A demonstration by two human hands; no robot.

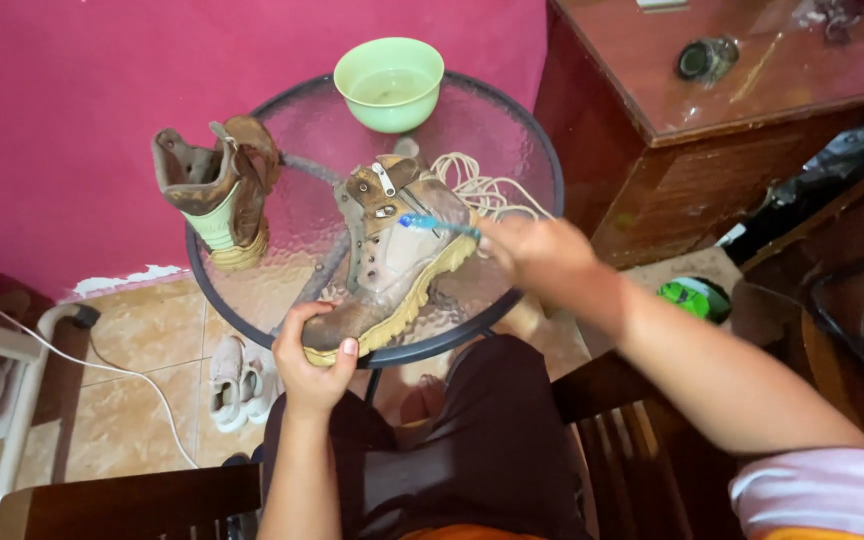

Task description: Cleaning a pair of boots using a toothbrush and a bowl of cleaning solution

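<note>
Scrubbing was under way: the left hand [310, 368] gripped the toe of the tan boot [389, 262] lying at centre frame on the glass tabletop [302, 215], while the right hand [532, 252] pinched a blue toothbrush [437, 224] against its laced upper. The next stroke seemingly called for steady pressure with the toe pinned.

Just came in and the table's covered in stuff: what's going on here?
A seated person is brushing a boot lying on its side on the round glass table. The left hand grips its toe; the right hand holds a blue toothbrush against the upper. A second boot, a green bowl and loose laces sit nearby.
</note>
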